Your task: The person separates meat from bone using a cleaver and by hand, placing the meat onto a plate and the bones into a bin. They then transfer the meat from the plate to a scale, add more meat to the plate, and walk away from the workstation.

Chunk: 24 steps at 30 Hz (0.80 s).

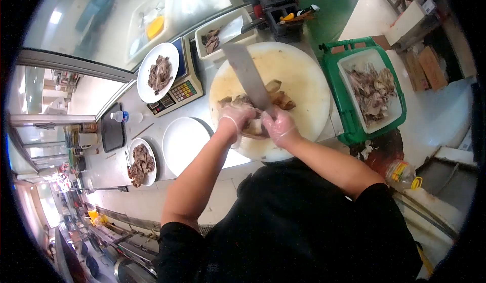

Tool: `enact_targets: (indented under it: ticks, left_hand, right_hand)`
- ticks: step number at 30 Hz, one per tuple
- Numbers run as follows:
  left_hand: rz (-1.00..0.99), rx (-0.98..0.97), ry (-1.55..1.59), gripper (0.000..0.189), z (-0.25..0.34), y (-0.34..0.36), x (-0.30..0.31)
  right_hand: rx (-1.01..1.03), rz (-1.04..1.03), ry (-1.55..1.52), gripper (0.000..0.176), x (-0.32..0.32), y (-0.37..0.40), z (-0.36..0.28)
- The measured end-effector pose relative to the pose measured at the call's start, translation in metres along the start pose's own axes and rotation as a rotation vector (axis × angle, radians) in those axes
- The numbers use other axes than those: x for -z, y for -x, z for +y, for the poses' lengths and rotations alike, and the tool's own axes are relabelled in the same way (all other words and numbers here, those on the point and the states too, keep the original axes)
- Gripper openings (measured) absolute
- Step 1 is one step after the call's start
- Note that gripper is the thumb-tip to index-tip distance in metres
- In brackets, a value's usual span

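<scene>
Mid-chop: your right hand (280, 126) grips the cleaver (248, 75), your left hand (237, 118) curls tight around roast meat (281, 100) on the chopping board (298, 70). Tuck your fingers next.

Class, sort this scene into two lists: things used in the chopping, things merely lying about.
In use: left hand holding the meat; right hand gripping the cleaver; chopping board.
Lying about: scale, empty plate, green bin.

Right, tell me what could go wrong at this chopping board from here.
1. The left hand grips the brown cooked meat right beside the broad steel cleaver in the right hand; a slip could cut that hand.
2. Both hands wear thin clear gloves, likely greasy, so the cleaver may twist or slide in the grasp.
</scene>
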State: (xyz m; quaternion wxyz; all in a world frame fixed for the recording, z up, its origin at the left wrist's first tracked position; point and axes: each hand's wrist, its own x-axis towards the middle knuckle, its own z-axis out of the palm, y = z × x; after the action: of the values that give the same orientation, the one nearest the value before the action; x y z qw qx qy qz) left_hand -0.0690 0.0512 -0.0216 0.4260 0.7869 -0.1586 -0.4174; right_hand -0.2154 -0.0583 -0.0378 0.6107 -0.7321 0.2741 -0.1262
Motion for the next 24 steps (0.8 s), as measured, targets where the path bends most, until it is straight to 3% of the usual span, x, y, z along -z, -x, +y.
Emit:
enact_targets:
  ticks: [1,2,3,5,6,8,11,14,24]
  left_hand:
    - [0.071,0.010,0.005,0.010,0.000,0.001,-0.003]
    - [0.024,-0.108,-0.110,0.033,-0.017,-0.007,-0.002]
    - [0.021,-0.107,-0.110,0.033,-0.029,-0.011,-0.006]
    - [0.403,-0.012,-0.232,0.057,-0.041,-0.015,-0.020]
    - [0.398,-0.009,-0.231,0.057,-0.042,-0.015,-0.023]
    - [0.360,-0.008,-0.196,0.075,-0.041,-0.008,-0.024]
    - [0.418,0.075,-0.375,0.072,0.022,0.030,-0.031]
    - [0.392,0.092,-0.398,0.073,0.021,0.025,-0.032]
    - [0.387,0.047,-0.348,0.074,-0.003,0.022,-0.033]
  right_hand:
    - [-0.090,-0.007,-0.024,0.035,-0.002,-0.005,0.003]
    - [-0.180,-0.016,-0.048,0.034,-0.002,-0.007,0.005]
    - [-0.183,-0.014,-0.048,0.034,0.000,-0.006,0.006]
    - [-0.095,-0.045,0.015,0.033,0.007,-0.004,0.009]
    - [-0.101,-0.044,0.016,0.033,0.007,-0.002,0.010]
    - [-0.117,-0.012,-0.014,0.033,0.002,0.001,0.011]
    - [-0.249,-0.021,-0.078,0.033,0.001,0.006,0.005]
    - [-0.263,0.076,0.002,0.032,-0.007,0.008,0.010]
    - [-0.236,0.044,-0.127,0.034,-0.005,0.017,0.008]
